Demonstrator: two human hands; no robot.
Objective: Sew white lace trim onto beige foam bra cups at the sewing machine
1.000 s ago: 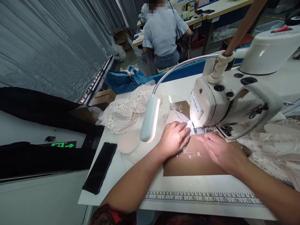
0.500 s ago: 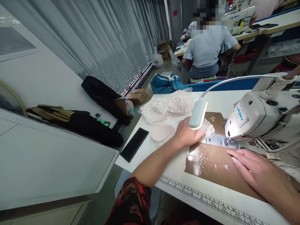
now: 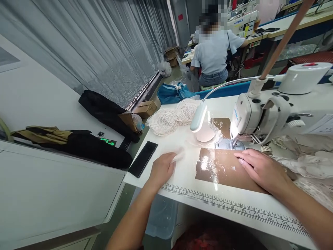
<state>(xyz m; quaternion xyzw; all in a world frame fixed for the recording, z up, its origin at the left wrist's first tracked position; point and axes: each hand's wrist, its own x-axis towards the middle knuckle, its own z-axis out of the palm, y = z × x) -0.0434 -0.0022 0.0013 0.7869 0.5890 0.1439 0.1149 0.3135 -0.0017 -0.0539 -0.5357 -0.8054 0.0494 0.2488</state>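
Observation:
My left hand (image 3: 162,168) lies on the white table (image 3: 182,180) near its front edge. Its fingers curl on a pale pad (image 3: 179,156) that is smeared by motion. My right hand (image 3: 260,168) rests flat, fingers stretched, on a shiny brown taped patch (image 3: 218,166) in front of the white sewing machine (image 3: 260,111). Its fingertips point at the needle area (image 3: 234,142). Another pale pad with lace (image 3: 205,134) sits under the lamp head (image 3: 199,118).
A pile of white lace cups (image 3: 171,118) and a black phone (image 3: 143,159) lie to the left. A printed ruler (image 3: 234,208) runs along the front edge. Lace fabric (image 3: 307,156) heaps at the right. Another person (image 3: 213,52) sits at a far table.
My left hand has left the lace piece by the needle and come back to the front left of the table with a pale pad. My right hand stays on the brown patch. The camera swung left.

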